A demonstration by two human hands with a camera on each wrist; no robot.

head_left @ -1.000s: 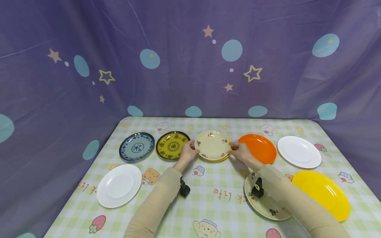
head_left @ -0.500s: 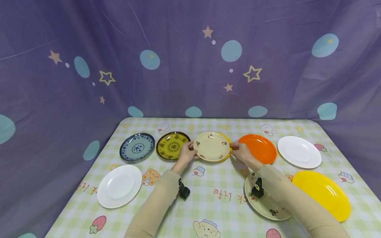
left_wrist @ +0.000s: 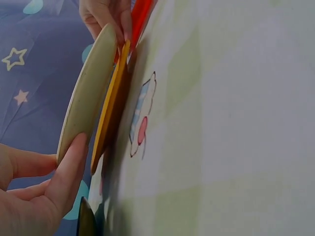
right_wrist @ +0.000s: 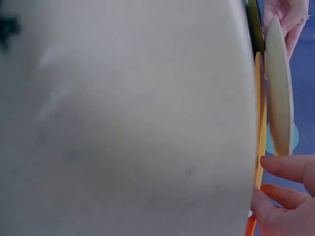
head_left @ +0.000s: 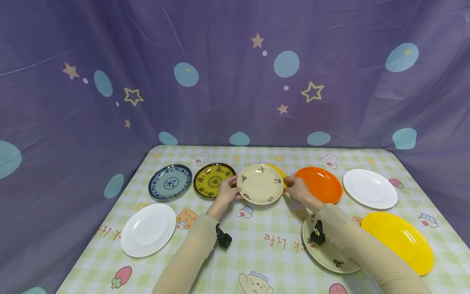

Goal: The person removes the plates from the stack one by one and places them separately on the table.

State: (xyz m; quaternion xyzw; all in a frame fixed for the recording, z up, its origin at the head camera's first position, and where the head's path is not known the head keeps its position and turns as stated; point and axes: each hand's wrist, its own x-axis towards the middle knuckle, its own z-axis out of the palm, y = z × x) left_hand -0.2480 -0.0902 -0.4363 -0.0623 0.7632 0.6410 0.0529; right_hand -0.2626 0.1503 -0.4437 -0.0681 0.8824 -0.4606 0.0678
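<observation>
My left hand (head_left: 227, 191) pinches the left rim of a cream plate with small flower motifs (head_left: 260, 185). The left wrist view shows that plate (left_wrist: 88, 88) lifted apart from a smaller-looking yellow plate (left_wrist: 112, 105) behind it. My right hand (head_left: 296, 188) pinches the right rim of this yellow plate (head_left: 280, 171), which the cream plate mostly covers in the head view. In the right wrist view, thumb and fingers of the right hand (right_wrist: 290, 196) meet at the yellow rim (right_wrist: 261, 142), close to the cream plate's edge (right_wrist: 279, 93).
Along the back lie a blue-patterned plate (head_left: 170, 182), an olive plate with dark rim (head_left: 213, 179), an orange plate (head_left: 321, 183) and a white plate (head_left: 370, 188). Nearer are another white plate (head_left: 148, 230), a second cream plate (head_left: 330, 257) under the right forearm, and a yellow plate (head_left: 398, 241).
The left hand has drawn the cream plate slightly left and toward me, off the yellow plate, so more yellow shows at the back. The right hand has stayed nearly still.
</observation>
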